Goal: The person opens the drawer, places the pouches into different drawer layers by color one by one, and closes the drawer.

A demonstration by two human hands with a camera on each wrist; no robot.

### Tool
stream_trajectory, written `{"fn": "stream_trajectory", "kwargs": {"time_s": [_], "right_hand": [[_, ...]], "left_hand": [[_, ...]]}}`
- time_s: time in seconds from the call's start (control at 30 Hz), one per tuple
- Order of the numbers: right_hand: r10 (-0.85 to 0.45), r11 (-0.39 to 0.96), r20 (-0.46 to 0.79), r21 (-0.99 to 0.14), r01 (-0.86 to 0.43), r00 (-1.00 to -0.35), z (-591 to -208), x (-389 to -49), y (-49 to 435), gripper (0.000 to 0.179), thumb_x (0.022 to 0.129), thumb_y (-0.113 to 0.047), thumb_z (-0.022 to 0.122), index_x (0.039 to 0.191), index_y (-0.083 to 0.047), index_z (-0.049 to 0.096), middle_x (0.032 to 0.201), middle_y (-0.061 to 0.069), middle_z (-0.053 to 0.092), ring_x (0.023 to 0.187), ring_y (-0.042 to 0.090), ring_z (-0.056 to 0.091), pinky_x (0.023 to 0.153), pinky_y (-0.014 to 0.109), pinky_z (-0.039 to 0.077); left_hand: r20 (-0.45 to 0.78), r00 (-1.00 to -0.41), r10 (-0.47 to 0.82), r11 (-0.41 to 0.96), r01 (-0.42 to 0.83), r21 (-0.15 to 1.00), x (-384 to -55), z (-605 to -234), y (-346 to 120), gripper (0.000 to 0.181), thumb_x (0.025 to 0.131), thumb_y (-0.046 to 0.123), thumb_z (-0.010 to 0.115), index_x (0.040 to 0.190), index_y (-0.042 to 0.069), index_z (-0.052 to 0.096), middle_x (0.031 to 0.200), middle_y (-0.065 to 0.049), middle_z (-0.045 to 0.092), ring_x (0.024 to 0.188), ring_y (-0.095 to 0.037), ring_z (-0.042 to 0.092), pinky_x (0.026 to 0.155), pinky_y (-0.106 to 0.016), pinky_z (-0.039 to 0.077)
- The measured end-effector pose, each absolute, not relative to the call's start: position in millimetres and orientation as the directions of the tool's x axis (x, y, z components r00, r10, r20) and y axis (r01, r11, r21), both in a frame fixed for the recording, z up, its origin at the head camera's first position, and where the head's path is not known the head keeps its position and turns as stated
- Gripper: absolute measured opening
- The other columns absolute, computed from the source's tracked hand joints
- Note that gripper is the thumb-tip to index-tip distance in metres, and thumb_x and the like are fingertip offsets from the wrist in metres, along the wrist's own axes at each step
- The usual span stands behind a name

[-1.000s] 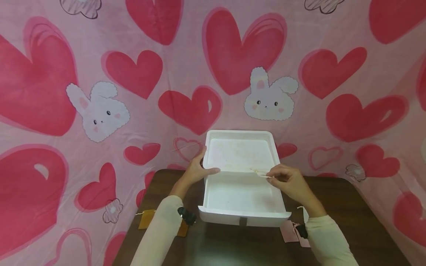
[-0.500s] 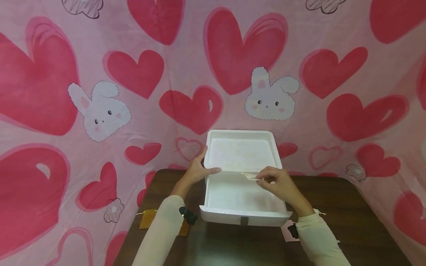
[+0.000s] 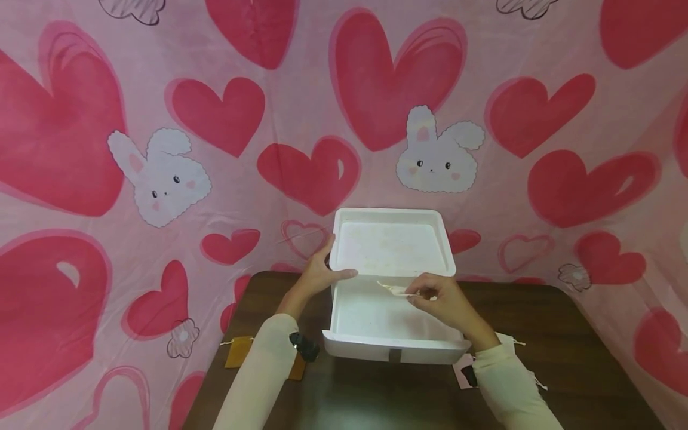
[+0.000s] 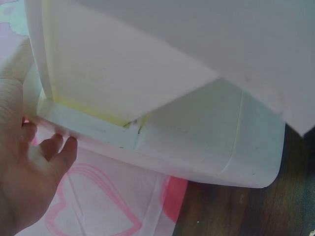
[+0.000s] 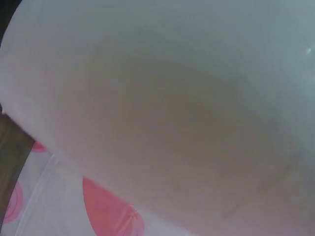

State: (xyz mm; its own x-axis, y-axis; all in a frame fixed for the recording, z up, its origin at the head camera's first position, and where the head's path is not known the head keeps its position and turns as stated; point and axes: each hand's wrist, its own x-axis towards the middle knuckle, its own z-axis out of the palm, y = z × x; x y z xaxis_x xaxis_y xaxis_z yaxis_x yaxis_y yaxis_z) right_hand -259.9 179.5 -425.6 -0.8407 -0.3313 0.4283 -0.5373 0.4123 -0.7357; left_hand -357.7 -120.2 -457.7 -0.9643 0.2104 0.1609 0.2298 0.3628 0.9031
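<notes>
A white drawer box [image 3: 391,242] stands at the back of the table with its drawer [image 3: 371,316] pulled out toward me. My left hand [image 3: 318,276] grips the left side of the box, thumb over its front edge. In the left wrist view, the left hand's [image 4: 29,172] fingertips sit along the box's edge. Over the drawer, my right hand [image 3: 443,301] pinches a small cream drawstring pouch [image 3: 396,291], its corded end pointing left. White plastic fills most of the right wrist view, and the right hand is out of sight there.
Mustard pouches [image 3: 238,352] lie on the dark wooden table [image 3: 365,394] at left, partly under the left sleeve. A pink pouch [image 3: 462,371] and a white pouch [image 3: 507,340] lie by the right sleeve. A heart-patterned cloth [image 3: 306,173] hangs close behind the box.
My right hand has moved left and slightly down with the cream pouch, from the drawer's right edge to over its inside. My left hand keeps its grip on the box.
</notes>
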Motion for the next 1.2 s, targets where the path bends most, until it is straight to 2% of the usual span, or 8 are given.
{"fn": "stream_trajectory", "kwargs": {"time_s": [0.27, 0.6, 0.73, 0.83, 1.03, 1.2], "right_hand": [[-0.339, 0.444, 0.376, -0.744, -0.500, -0.862, -426.7, -259.9, 175.2, 0.010, 0.084, 0.003, 0.077, 0.091, -0.005, 0.078, 0.087, 0.015, 0.072, 0.073, 0.003, 0.051, 0.063, 0.019, 0.048], [-0.328, 0.453, 0.409, -0.723, -0.522, -0.851, -428.6, -260.5, 175.7, 0.009, 0.084, -0.001, 0.079, 0.091, -0.008, 0.077, 0.085, 0.010, 0.073, 0.076, 0.003, 0.054, 0.063, 0.021, 0.049], [-0.320, 0.453, 0.431, -0.713, -0.536, -0.844, -430.3, -261.0, 175.8, 0.010, 0.084, -0.004, 0.080, 0.092, -0.009, 0.077, 0.087, 0.010, 0.073, 0.079, 0.005, 0.056, 0.065, 0.022, 0.049], [-0.314, 0.481, 0.420, -0.703, -0.524, -0.852, -429.7, -260.4, 176.5, 0.017, 0.082, -0.007, 0.082, 0.097, -0.010, 0.077, 0.095, 0.010, 0.075, 0.088, 0.010, 0.061, 0.071, 0.025, 0.050], [-0.307, 0.520, 0.367, -0.708, -0.478, -0.878, -426.7, -257.3, 175.9, 0.045, 0.080, -0.017, 0.086, 0.121, -0.006, 0.072, 0.124, 0.011, 0.072, 0.111, 0.005, 0.060, 0.088, 0.039, 0.055], [-0.314, 0.528, 0.351, -0.708, -0.469, -0.882, -428.8, -258.3, 177.0, 0.056, 0.082, -0.021, 0.084, 0.133, -0.009, 0.065, 0.136, 0.013, 0.067, 0.120, 0.025, 0.061, 0.095, 0.052, 0.054]], "left_hand": [[0.144, -0.968, 0.205, 0.371, 0.213, 0.904, -357.8, -457.6, -121.1, 0.115, 0.073, 0.039, 0.091, 0.164, 0.020, 0.022, 0.170, -0.002, 0.027, 0.154, -0.026, 0.033, 0.122, -0.052, 0.036], [0.141, -0.970, 0.197, 0.373, 0.208, 0.904, -356.4, -456.2, -119.7, 0.114, 0.075, 0.035, 0.090, 0.164, 0.020, 0.021, 0.170, -0.001, 0.027, 0.154, -0.024, 0.032, 0.122, -0.049, 0.037], [0.137, -0.968, 0.208, 0.356, 0.206, 0.911, -355.5, -455.5, -120.0, 0.113, 0.076, 0.034, 0.090, 0.164, 0.021, 0.020, 0.170, -0.001, 0.027, 0.151, -0.026, 0.036, 0.118, -0.050, 0.042], [0.131, -0.969, 0.210, 0.355, 0.200, 0.913, -354.9, -455.0, -119.9, 0.113, 0.076, 0.034, 0.090, 0.164, 0.022, 0.019, 0.170, -0.001, 0.027, 0.150, -0.027, 0.038, 0.116, -0.051, 0.044], [0.130, -0.969, 0.208, 0.358, 0.199, 0.912, -354.8, -455.3, -119.9, 0.114, 0.076, 0.033, 0.090, 0.164, 0.022, 0.019, 0.169, -0.002, 0.028, 0.146, -0.027, 0.043, 0.115, -0.050, 0.046], [0.142, -0.967, 0.212, 0.348, 0.211, 0.914, -355.2, -455.1, -119.5, 0.114, 0.076, 0.033, 0.090, 0.164, 0.020, 0.019, 0.170, -0.002, 0.028, 0.148, -0.027, 0.042, 0.116, -0.049, 0.044]]}}
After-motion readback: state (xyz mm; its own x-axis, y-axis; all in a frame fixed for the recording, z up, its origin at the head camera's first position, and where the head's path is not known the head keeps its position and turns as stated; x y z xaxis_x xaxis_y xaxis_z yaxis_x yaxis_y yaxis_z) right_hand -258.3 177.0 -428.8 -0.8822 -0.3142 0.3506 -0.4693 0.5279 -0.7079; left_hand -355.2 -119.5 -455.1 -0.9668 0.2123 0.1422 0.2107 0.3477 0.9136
